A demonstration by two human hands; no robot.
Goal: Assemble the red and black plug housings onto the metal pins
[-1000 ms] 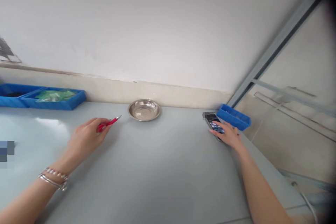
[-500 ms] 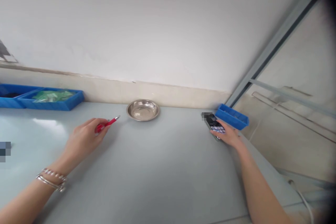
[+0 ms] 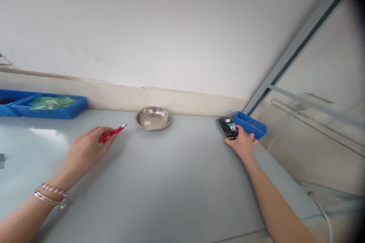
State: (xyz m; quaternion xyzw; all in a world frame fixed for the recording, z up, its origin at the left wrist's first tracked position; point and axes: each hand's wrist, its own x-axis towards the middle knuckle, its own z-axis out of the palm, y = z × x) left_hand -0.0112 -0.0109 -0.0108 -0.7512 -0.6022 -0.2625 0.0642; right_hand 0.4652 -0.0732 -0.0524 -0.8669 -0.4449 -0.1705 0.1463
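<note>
A red pen (image 3: 115, 132) with a silver tip is pinched in my left hand (image 3: 87, 146), its tip pointing up and to the right. Bracelets circle that wrist. On the right side of the table, my right hand (image 3: 242, 142) grips the lower end of a smartphone (image 3: 229, 129), thumb on one edge and fingers on the other. The phone's screen is lit and faces up; part of its top is blurred out. Between the two hands, nearer the wall, sits a shallow round metal dish (image 3: 153, 118).
A small blue bin (image 3: 252, 125) stands just beyond my right hand at the table's corner. At the far left are more blue bins (image 3: 72, 111), one holding green plastic bags (image 3: 54, 102). The wall borders the back of the table (image 3: 159, 182); a metal frame (image 3: 296, 41) rises at right.
The phone's screen shows a different picture, and my right hand has closed around its lower end. My left hand still holds the pen. The whole view has shifted slightly.
</note>
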